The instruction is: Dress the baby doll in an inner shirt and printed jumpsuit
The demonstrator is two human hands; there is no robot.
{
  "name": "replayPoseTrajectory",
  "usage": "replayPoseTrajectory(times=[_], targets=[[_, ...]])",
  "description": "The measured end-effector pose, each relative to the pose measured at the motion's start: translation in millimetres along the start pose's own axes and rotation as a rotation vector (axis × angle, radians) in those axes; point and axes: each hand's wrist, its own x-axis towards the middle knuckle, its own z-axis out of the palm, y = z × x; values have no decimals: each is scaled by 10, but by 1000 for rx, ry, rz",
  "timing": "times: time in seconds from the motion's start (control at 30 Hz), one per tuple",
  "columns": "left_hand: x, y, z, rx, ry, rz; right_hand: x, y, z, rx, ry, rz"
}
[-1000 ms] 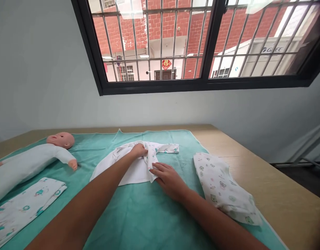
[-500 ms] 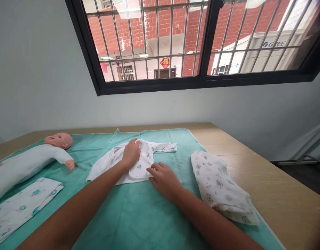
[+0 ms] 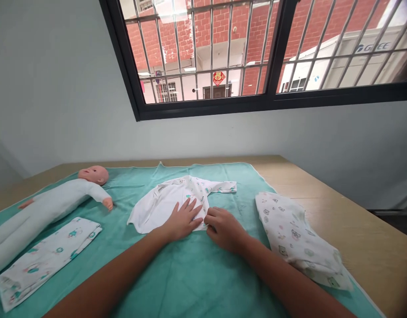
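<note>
A small white baby shirt [image 3: 157,206] with a teal and pink print lies spread on a green towel [image 3: 176,274]. One printed sleeve points right, and the plain white inside shows on the left. My left hand [image 3: 184,219] rests flat on the lower front of the shirt, fingers spread. Close beside it, my right hand [image 3: 225,227] has thumb and fingers pinched on the shirt's lower right edge. The fingertips partly cover the cloth there.
A baby doll [image 3: 64,196] in a white suit lies at the left. Folded printed baby pants [image 3: 51,256] lie in front of it. A folded white cloth with bear prints [image 3: 296,238] lies right, over the towel's edge on the wooden table [image 3: 336,212]. Behind stands a wall with a barred window.
My left hand has moved from the shirt's upper middle down to its lower front and spread its fingers. My right hand has closed on the lower edge. The view has shifted left.
</note>
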Motion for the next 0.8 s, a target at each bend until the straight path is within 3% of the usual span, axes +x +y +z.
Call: replayPoseTrajectory(times=[0.1,0.17,0.2,0.3,0.43,0.63,0.7,0.8], targets=[[-114,-168,-173,-2,269,-113,12,-10,-31,39,-33,11],[-249,-393,-347,50,513,-267,27,-17,-50,68,-48,27],[-332,-531,-439,106,576,-334,35,-19,-57,82,-53,38],[-582,-957,-681,225,590,-544,57,-15,-68,120,-57,77],[-734,-1290,-809,-24,429,-842,67,-7,-64,155,-63,95],[-656,-1177,-740,-212,370,-727,83,-34,-65,191,-85,145],[-639,-1102,-732,-255,446,-714,92,-44,-69,194,-95,166],[-612,-971,-727,-236,657,-635,100,-55,-68,200,-110,191]])
